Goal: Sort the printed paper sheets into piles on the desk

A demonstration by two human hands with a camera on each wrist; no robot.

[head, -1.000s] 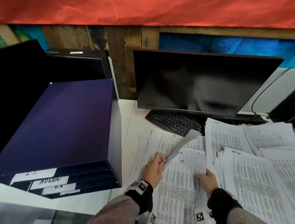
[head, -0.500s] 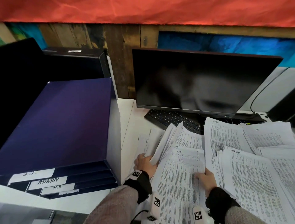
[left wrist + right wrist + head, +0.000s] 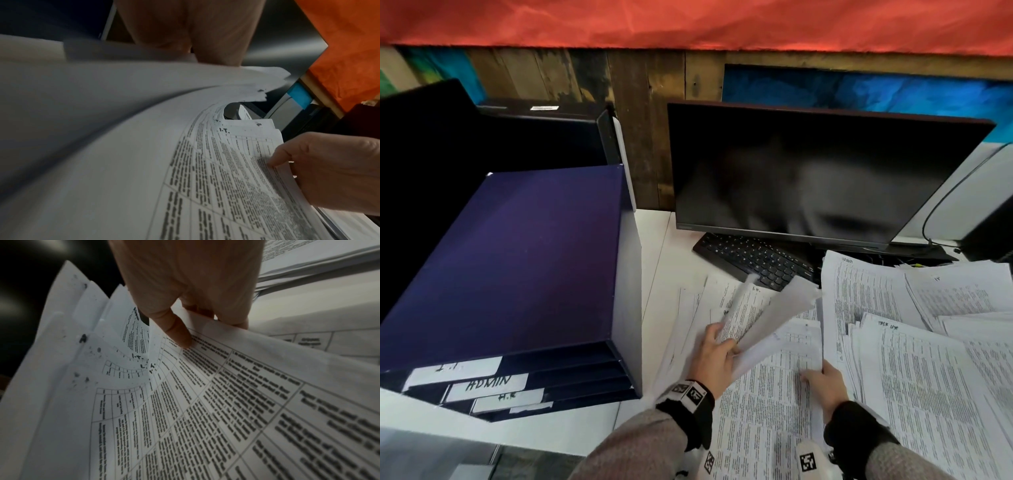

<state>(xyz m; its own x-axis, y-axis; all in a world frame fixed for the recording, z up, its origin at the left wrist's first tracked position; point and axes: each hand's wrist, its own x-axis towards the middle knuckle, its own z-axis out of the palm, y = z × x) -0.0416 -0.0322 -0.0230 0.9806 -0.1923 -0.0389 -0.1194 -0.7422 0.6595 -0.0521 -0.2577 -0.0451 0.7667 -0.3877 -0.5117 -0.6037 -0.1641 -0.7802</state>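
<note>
A stack of printed sheets (image 3: pixel 767 411) headed "I.T." lies in front of me on the white desk (image 3: pixel 654 267). My left hand (image 3: pixel 717 354) grips several sheets (image 3: pixel 774 318) by their left edge, lifted and curling up to the right. In the left wrist view these sheets (image 3: pixel 144 129) arch under my left hand (image 3: pixel 205 53). My right hand (image 3: pixel 825 382) pinches the stack's right edge; in the right wrist view its thumb (image 3: pixel 176 332) lies on the top sheet (image 3: pixel 226 402) and the fingers go under it. More printed piles (image 3: pixel 928 377) spread to the right, one headed "ADMIN" (image 3: pixel 859 298).
A dark blue tray organiser (image 3: pixel 517 274) with slots labelled I.T., ADMIN and H.R. stands on the left. A black monitor (image 3: pixel 808 178) and keyboard (image 3: pixel 753 257) sit behind the papers. A cable (image 3: pixel 928 219) runs at the far right.
My left hand went from one lifted sheet to the stack's left edge and now holds several sheets raised higher. The right hand has stayed on the right edge.
</note>
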